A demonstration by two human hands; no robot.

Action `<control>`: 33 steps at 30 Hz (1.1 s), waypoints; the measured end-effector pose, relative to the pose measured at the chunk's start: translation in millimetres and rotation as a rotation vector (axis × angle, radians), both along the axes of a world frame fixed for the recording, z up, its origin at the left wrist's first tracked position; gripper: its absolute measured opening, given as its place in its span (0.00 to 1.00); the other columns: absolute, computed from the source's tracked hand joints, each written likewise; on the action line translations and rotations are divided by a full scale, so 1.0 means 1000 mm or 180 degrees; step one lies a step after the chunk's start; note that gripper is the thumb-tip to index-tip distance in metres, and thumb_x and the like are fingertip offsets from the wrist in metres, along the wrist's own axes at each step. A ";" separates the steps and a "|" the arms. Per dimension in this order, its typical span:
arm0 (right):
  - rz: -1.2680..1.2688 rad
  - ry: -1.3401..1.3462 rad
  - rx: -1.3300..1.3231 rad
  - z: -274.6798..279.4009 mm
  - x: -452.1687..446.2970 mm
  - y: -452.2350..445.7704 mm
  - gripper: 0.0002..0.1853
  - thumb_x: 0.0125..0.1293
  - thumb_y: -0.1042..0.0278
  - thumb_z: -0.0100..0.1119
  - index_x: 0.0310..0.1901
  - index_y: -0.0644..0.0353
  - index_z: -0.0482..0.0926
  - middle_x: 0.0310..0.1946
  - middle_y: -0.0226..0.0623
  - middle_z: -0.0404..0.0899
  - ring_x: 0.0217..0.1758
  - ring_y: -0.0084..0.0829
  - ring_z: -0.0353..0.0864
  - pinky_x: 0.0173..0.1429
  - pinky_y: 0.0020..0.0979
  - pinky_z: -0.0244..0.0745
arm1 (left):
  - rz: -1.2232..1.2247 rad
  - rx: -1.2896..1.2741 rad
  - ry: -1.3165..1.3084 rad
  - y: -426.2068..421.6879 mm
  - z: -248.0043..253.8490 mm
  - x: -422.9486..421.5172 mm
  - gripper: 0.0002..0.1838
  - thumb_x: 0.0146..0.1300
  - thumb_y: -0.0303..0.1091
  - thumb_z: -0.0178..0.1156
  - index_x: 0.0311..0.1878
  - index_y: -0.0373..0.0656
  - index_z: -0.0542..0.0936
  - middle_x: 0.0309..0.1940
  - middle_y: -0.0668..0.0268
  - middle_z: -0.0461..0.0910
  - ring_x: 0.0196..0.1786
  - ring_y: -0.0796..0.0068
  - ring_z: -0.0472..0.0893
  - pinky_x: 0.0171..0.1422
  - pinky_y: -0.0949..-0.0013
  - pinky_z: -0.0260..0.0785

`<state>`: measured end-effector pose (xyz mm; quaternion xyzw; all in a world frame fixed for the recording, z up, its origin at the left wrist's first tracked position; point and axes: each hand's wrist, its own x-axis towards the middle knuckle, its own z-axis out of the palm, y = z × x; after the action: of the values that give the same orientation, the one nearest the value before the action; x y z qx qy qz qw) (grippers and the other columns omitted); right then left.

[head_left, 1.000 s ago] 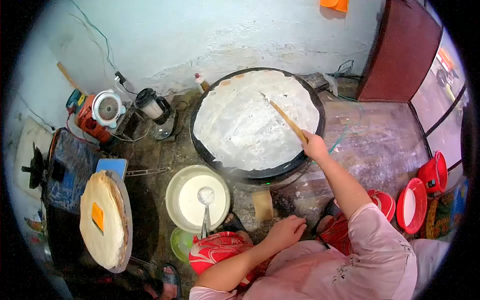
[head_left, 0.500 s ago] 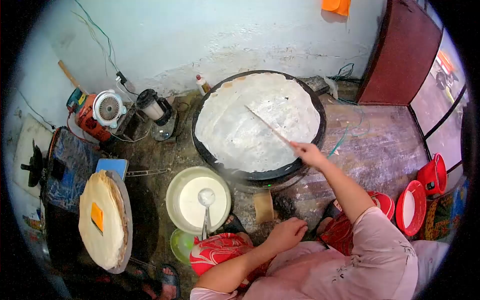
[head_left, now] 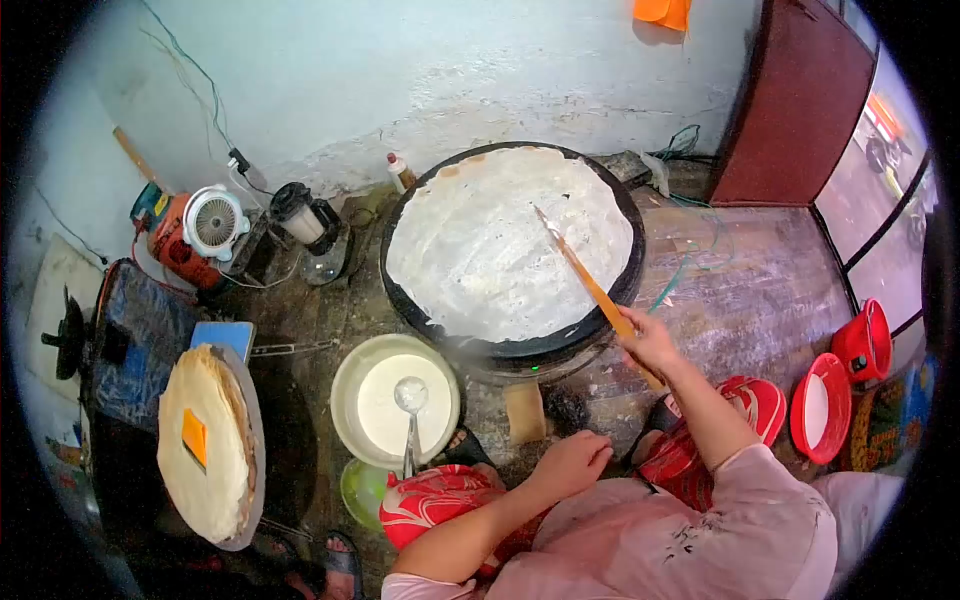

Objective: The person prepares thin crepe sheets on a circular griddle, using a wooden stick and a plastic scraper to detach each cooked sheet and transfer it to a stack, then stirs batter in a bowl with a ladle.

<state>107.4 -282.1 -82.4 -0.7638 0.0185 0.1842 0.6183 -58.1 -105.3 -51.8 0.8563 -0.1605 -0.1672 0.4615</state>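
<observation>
A wide round griddle [head_left: 395, 300] with a black rim stands in front of me, covered by a thin white sheet of batter [head_left: 500, 245]. My right hand [head_left: 652, 345] is closed around a long flat wooden spatula [head_left: 590, 280], whose tip lies over the middle of the batter sheet. Close to my lap, my left hand [head_left: 572, 466] is loosely closed and I see nothing in it. To its left is a pale basin [head_left: 342, 400] of white batter with a metal ladle [head_left: 410, 395] resting in it.
A stack of thin flatbreads [head_left: 210, 490] with an orange piece on top stands at left. Behind are a blender [head_left: 305, 215] and an orange machine [head_left: 170, 235]. A green bowl [head_left: 362, 490] sits below the basin. Red buckets [head_left: 822, 408] stand at right.
My right hand has moved right and down towards me, drawing the spatula back. The spatula now shows its broad face instead of its thin edge. My left hand stays put.
</observation>
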 end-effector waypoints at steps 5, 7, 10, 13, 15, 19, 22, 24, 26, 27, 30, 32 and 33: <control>0.0163 -0.0308 -0.0794 -0.028 -0.028 -0.023 0.29 0.61 0.78 0.52 0.64 0.46 0.63 0.32 0.38 0.78 0.24 0.28 0.77 0.24 0.30 0.72 | 0.0020 -0.0027 0.0027 -0.001 0.001 -0.001 0.12 0.62 0.36 0.50 0.40 0.38 0.77 0.36 0.55 0.75 0.39 0.53 0.76 0.42 0.58 0.69; 0.0191 -0.1006 -0.1298 -0.035 -0.027 -0.017 0.27 0.63 0.74 0.49 0.63 0.37 0.64 0.35 0.46 0.78 0.33 0.38 0.80 0.32 0.38 0.74 | -0.0062 0.0040 -0.0078 -0.002 -0.002 -0.002 0.12 0.62 0.36 0.50 0.41 0.38 0.77 0.36 0.56 0.76 0.39 0.53 0.76 0.42 0.58 0.69; 0.0424 -0.1204 -0.2549 -0.009 -0.033 0.000 0.25 0.61 0.73 0.47 0.60 0.38 0.67 0.36 0.51 0.77 0.40 0.48 0.78 0.41 0.43 0.74 | -0.0190 0.0038 -0.0015 -0.002 -0.005 -0.001 0.15 0.64 0.39 0.51 0.45 0.38 0.77 0.39 0.56 0.76 0.42 0.55 0.76 0.45 0.60 0.70; 0.0330 -0.1430 -0.3572 -0.008 -0.013 -0.002 0.23 0.60 0.74 0.47 0.58 0.45 0.70 0.34 0.51 0.75 0.37 0.46 0.78 0.39 0.40 0.73 | -0.0211 0.0124 -0.0048 -0.003 -0.002 -0.003 0.14 0.64 0.39 0.51 0.45 0.39 0.77 0.39 0.56 0.76 0.42 0.55 0.76 0.45 0.60 0.70; 0.0130 -0.1628 -0.3845 -0.021 -0.002 -0.005 0.22 0.59 0.75 0.46 0.56 0.50 0.72 0.32 0.52 0.75 0.35 0.43 0.78 0.36 0.37 0.71 | -0.0185 0.0106 -0.0099 -0.002 -0.008 -0.004 0.14 0.64 0.39 0.51 0.44 0.39 0.77 0.39 0.56 0.76 0.42 0.55 0.76 0.45 0.60 0.70; 0.0341 -0.2168 -0.2047 -0.040 -0.022 0.011 0.20 0.59 0.74 0.49 0.54 0.48 0.75 0.28 0.49 0.76 0.28 0.37 0.77 0.33 0.34 0.71 | -0.0120 0.0142 -0.0205 0.000 -0.012 -0.005 0.13 0.63 0.38 0.52 0.43 0.38 0.77 0.37 0.57 0.76 0.42 0.55 0.77 0.44 0.60 0.70; 0.0475 -0.1089 -0.0921 -0.038 -0.032 0.001 0.18 0.62 0.67 0.51 0.55 0.46 0.73 0.31 0.52 0.78 0.34 0.46 0.79 0.39 0.40 0.73 | -0.0126 0.0109 -0.0106 0.001 0.001 -0.004 0.13 0.62 0.37 0.52 0.42 0.38 0.77 0.37 0.56 0.76 0.42 0.56 0.77 0.45 0.60 0.70; -0.0330 -0.0847 -0.1440 -0.028 -0.027 -0.010 0.18 0.63 0.66 0.52 0.55 0.48 0.73 0.31 0.49 0.79 0.33 0.39 0.80 0.40 0.37 0.73 | -0.0148 0.0066 -0.0178 0.000 -0.008 -0.004 0.13 0.62 0.37 0.53 0.43 0.38 0.77 0.37 0.56 0.76 0.41 0.56 0.77 0.45 0.60 0.70; 0.0320 -0.1076 -0.1455 -0.031 -0.047 -0.011 0.18 0.64 0.66 0.51 0.55 0.49 0.73 0.33 0.48 0.79 0.32 0.36 0.80 0.39 0.35 0.73 | -0.0185 0.0019 -0.0276 -0.001 -0.010 -0.006 0.13 0.62 0.37 0.53 0.43 0.38 0.77 0.37 0.56 0.76 0.41 0.56 0.77 0.44 0.60 0.70; 0.0980 -0.1310 -0.1455 -0.030 -0.055 -0.010 0.17 0.65 0.67 0.50 0.56 0.51 0.73 0.34 0.46 0.80 0.32 0.33 0.79 0.39 0.33 0.73 | -0.0187 0.0086 -0.0193 -0.001 -0.005 -0.006 0.13 0.62 0.37 0.52 0.43 0.39 0.77 0.37 0.56 0.76 0.41 0.56 0.77 0.44 0.60 0.70; 0.0718 -0.0893 -0.0544 -0.023 -0.055 -0.013 0.16 0.67 0.66 0.47 0.56 0.52 0.72 0.39 0.43 0.80 0.34 0.32 0.80 0.41 0.35 0.74 | -0.0213 0.0122 -0.0114 -0.003 -0.006 -0.008 0.13 0.62 0.38 0.52 0.44 0.39 0.77 0.37 0.56 0.76 0.41 0.55 0.76 0.44 0.60 0.70; -0.0133 -0.0397 -0.0713 -0.022 -0.043 -0.022 0.18 0.66 0.65 0.47 0.58 0.49 0.70 0.37 0.44 0.79 0.37 0.38 0.80 0.45 0.38 0.72 | -0.0226 0.0087 -0.0132 -0.004 -0.007 -0.008 0.14 0.63 0.38 0.52 0.44 0.39 0.77 0.37 0.56 0.76 0.41 0.55 0.76 0.44 0.59 0.69; -0.0132 -0.0390 -0.0719 -0.034 -0.048 -0.026 0.18 0.66 0.65 0.47 0.58 0.49 0.70 0.37 0.44 0.79 0.37 0.38 0.80 0.45 0.38 0.72 | -0.0239 0.0087 -0.0127 -0.005 -0.005 -0.008 0.14 0.63 0.38 0.52 0.44 0.39 0.77 0.36 0.56 0.76 0.40 0.55 0.76 0.44 0.59 0.69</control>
<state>59.7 -307.9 -116.5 -0.8379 0.0171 0.1210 0.5320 -66.4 -110.1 -57.2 0.8591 -0.1994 -0.1694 0.4399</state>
